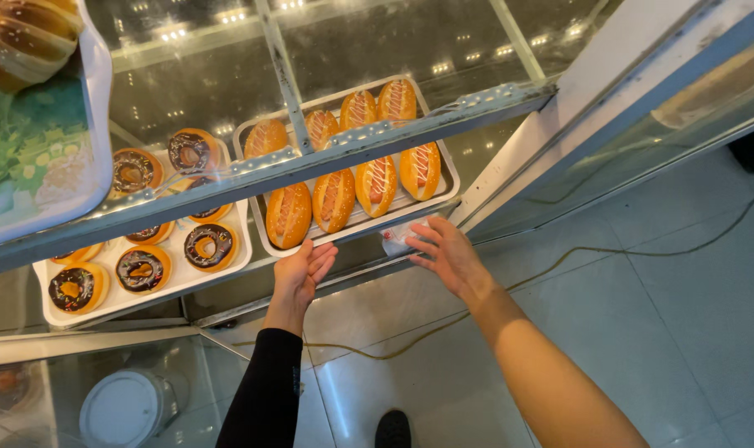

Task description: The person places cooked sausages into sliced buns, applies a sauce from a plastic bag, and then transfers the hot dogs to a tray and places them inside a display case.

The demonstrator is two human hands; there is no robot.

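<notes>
Pale floor tiles (642, 315) are seen below a glass display case (377, 50), with a thin yellowish cable (559, 264) trailing across them. Inside the case, on a glass shelf, a metal tray of hot-dog buns (443, 192) is set just beside a white tray of chocolate-glazed doughnuts (237, 264). A metal shelf rail (310, 162) is seen crossing in front of both trays.

Left hand (300, 275), black-sleeved: raised palm-up under the near edge of the bun tray, fingers extended and slightly spread, fingertips touching the rim or just short of it; contact cannot be confirmed. Nothing is clamped.

Right hand (447, 253), bare forearm: held open near the tray's right front corner, fingers apart and lightly curled, not closed on anything. A small clear plastic packet (396, 238) is noted just beside its fingertips, under the tray corner.

Upper left: a patterned tray (36, 166) with a loaf (24, 37) is noted. Lower left: a white lidded tub (126, 408). A dark shoe tip (392, 430) is visible on the floor.
</notes>
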